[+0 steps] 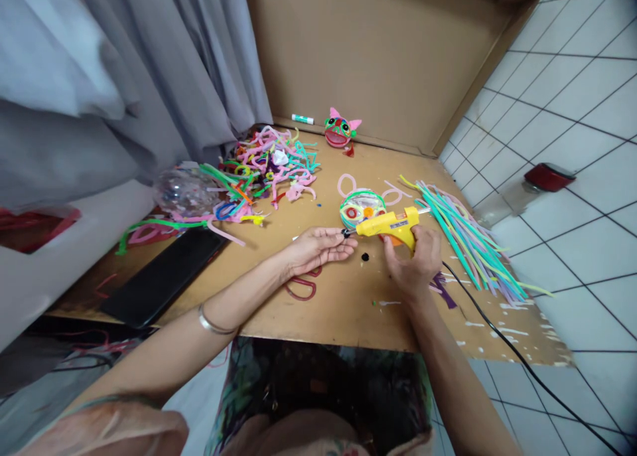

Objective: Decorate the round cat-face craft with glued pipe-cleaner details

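Note:
My right hand (415,260) grips a yellow hot glue gun (391,224) by its handle, nozzle pointing left. Its tip meets a small black piece (346,233) pinched between the fingertips of my left hand (321,250). Just behind the gun lies a round craft face (362,207) with a green rim and red and orange parts, partly covered by the gun. A second small black disc (365,257) rests on the table between my hands. Under my left wrist, red scissors handles (302,288) stick out.
Pipe cleaners lie in a tangled heap (276,160) at the back left and a straight bundle (472,243) at the right. A finished-looking pink-eared face (340,129) and a glue stick (302,119) sit by the cardboard wall (378,58). A black cord (502,336) trails right; a black slab (164,277) lies left.

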The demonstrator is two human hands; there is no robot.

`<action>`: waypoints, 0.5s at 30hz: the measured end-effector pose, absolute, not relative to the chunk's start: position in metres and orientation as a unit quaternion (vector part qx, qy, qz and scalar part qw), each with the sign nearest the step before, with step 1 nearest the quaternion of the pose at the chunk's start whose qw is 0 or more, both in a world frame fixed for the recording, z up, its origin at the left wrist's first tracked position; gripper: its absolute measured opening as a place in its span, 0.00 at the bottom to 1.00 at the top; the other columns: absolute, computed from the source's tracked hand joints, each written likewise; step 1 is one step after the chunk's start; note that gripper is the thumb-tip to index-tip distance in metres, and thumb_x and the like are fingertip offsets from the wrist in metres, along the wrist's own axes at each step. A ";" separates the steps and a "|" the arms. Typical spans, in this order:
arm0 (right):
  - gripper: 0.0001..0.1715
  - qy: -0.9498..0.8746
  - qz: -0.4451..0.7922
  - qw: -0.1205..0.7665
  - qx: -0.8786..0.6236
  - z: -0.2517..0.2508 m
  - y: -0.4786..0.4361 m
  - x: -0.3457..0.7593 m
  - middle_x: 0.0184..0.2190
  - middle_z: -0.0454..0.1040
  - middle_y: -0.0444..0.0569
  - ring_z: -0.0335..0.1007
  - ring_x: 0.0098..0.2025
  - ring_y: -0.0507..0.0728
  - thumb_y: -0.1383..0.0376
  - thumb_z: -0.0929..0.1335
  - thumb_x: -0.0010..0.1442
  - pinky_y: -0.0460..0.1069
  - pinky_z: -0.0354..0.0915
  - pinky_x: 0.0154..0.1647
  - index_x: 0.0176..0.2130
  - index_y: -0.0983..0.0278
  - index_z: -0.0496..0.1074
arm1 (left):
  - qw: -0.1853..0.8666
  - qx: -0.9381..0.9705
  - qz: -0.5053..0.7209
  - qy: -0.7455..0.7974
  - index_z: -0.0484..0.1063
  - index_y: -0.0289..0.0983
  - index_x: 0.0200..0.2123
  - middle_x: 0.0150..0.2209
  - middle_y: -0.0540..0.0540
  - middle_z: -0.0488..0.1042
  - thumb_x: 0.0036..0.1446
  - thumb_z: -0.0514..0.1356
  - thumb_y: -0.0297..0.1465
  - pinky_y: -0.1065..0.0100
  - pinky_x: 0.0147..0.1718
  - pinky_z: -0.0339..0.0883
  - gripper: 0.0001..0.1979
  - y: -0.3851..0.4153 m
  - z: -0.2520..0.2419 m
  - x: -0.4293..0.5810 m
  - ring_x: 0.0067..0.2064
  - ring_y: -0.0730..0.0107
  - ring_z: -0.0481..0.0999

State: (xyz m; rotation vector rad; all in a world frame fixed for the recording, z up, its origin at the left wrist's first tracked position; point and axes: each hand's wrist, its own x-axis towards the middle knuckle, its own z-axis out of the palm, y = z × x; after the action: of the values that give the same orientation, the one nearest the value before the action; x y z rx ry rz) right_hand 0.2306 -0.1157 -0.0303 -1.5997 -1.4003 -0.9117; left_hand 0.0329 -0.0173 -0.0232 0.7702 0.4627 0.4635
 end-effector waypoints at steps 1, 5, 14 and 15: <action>0.19 -0.553 -0.363 0.403 -0.632 -0.030 -0.116 0.230 0.36 0.70 0.53 0.69 0.38 0.60 0.56 0.69 0.56 0.54 0.67 0.40 0.44 0.63 0.65 | 0.874 0.370 0.220 0.223 0.77 0.27 0.37 0.36 0.38 0.81 0.59 0.58 0.20 0.73 0.38 0.73 0.07 -0.017 -0.023 0.033 0.32 0.75 0.79; 0.18 -0.556 -0.385 0.396 -0.621 -0.028 -0.116 0.229 0.34 0.71 0.52 0.69 0.37 0.59 0.57 0.69 0.56 0.53 0.67 0.38 0.43 0.62 0.64 | 0.871 0.378 0.214 0.227 0.77 0.28 0.38 0.34 0.39 0.81 0.59 0.59 0.21 0.75 0.35 0.73 0.07 -0.018 -0.022 0.033 0.31 0.76 0.79; 0.17 -0.559 -0.384 0.388 -0.624 -0.027 -0.118 0.228 0.35 0.72 0.52 0.71 0.37 0.59 0.56 0.69 0.57 0.54 0.69 0.39 0.42 0.62 0.65 | 0.844 0.416 0.223 0.254 0.77 0.28 0.35 0.29 0.42 0.80 0.57 0.62 0.24 0.78 0.27 0.71 0.04 -0.019 -0.020 0.034 0.25 0.78 0.77; 0.17 -0.559 -0.387 0.388 -0.622 -0.028 -0.118 0.228 0.35 0.72 0.52 0.71 0.37 0.59 0.57 0.69 0.57 0.54 0.69 0.39 0.43 0.62 0.65 | 0.844 0.415 0.223 0.258 0.77 0.28 0.35 0.29 0.42 0.80 0.56 0.63 0.24 0.78 0.27 0.70 0.04 -0.019 -0.020 0.035 0.25 0.78 0.76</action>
State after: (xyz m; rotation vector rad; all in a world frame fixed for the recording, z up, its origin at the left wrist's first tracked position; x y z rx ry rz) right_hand 0.2279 -0.1178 -0.0277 -1.5832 -1.4225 -0.9833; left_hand 0.0347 -0.0191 -0.0202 0.8760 0.5439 0.4701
